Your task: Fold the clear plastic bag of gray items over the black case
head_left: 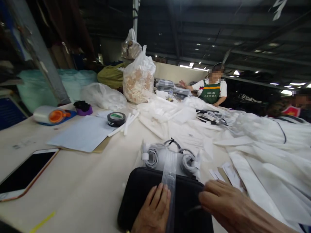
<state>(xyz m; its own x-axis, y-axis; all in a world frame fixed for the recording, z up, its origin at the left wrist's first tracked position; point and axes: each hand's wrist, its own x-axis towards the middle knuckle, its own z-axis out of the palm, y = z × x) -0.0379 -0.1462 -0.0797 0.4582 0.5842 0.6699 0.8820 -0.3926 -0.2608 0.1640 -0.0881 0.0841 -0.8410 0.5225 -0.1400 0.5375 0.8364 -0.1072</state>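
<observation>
A black zip case (145, 191) lies at the near edge of the table. A strip of clear tape (169, 174) runs over its top from front to back. My left hand (153, 210) rests flat on the case, fingers stretched out beside the strip. My right hand (223, 200) lies on the case's right part, fingers pointing left and pressing near the tape; I cannot see anything held in it. Just behind the case sits a clear bag of coiled grey cables (170, 157).
A phone (24, 173) lies at the near left. Papers (82, 134), a black tape roll (116, 118), a tape dispenser (52, 115) and a bag of pale pieces (138, 79) stand further back. White bags (267, 155) pile up on the right. Two other people work at the far side.
</observation>
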